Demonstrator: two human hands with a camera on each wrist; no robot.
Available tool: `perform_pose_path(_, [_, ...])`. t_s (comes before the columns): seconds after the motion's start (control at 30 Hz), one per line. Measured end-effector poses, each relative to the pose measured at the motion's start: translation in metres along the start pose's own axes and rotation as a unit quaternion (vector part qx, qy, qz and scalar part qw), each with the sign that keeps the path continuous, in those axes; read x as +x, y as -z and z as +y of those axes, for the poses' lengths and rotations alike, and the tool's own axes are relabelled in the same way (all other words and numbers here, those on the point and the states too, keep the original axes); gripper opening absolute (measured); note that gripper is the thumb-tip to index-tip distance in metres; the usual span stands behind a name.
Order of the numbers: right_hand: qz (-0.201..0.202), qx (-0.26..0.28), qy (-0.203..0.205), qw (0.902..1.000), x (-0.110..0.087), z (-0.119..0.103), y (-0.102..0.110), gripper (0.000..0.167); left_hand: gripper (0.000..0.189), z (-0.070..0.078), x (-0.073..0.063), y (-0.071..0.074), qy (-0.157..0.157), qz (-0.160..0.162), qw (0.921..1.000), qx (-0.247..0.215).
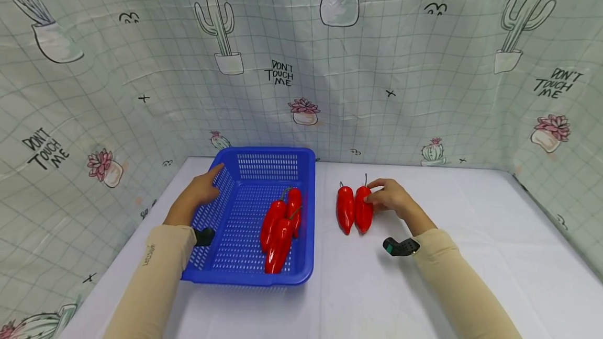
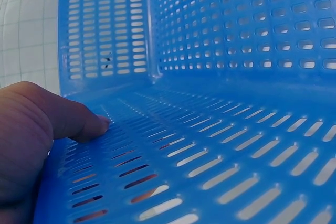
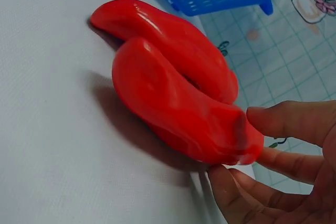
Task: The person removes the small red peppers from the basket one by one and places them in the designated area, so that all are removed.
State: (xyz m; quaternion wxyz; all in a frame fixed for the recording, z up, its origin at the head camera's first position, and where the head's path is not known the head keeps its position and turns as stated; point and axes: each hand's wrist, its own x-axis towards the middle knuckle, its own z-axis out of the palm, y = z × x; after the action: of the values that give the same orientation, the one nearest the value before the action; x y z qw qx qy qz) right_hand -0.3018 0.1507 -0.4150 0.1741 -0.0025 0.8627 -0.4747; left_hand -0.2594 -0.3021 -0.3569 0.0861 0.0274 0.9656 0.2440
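Observation:
My right hand [image 1: 390, 196] pinches a glossy red pepper [image 1: 362, 214] near its stem end, thumb on one side and fingers on the other in the right wrist view. Close along its left side lies a second red pepper [image 1: 345, 209] on the table. My left hand [image 1: 201, 191] holds the left wall of a blue plastic basket [image 1: 308, 213]. In the left wrist view the thumb [image 2: 79, 124] presses the inner face, and parts of fingers show through the slots. Three red peppers [image 1: 281, 239] with green stems lie in the basket's right half.
A white cloth covers the table [image 1: 471, 213]. Behind and at both sides hangs a pale checked curtain [image 1: 400, 56] printed with cacti and lettering. Black straps [image 1: 400, 247] sit at both wrists, below tan sleeves.

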Motion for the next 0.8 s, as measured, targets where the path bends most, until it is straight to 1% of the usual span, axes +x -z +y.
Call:
perform_pose_path(0.1, [0.0,-0.012,-0.001,0.9999,-0.002,0.001,0.0,0.052,0.076,0.001,0.0,0.0,-0.002,0.0,1.0,-0.003])
perform_pose_path(0.3, [0.011,-0.006,-0.008,0.9999,-0.004,0.006,0.002,0.048,0.076,0.002,0.0,0.003,0.0,-0.004,1.0,-0.006])
perform_pose_path(0.43, [0.016,-0.002,-0.013,0.9998,-0.005,0.01,0.003,0.05,0.076,0.003,0.0,0.003,-0.001,-0.004,1.0,-0.004])
perform_pose_path(0.63, [0.004,0.028,-0.017,0.9995,-0.007,0.014,0.001,0.05,0.076,0.002,0.0,0.002,-0.003,-0.002,1.0,-0.001])
perform_pose_path(0.8, [0.004,0.042,-0.016,0.999,-0.008,0.016,0.0,0.046,0.076,0.001,0.001,0.002,-0.001,-0.004,1.0,-0.001])
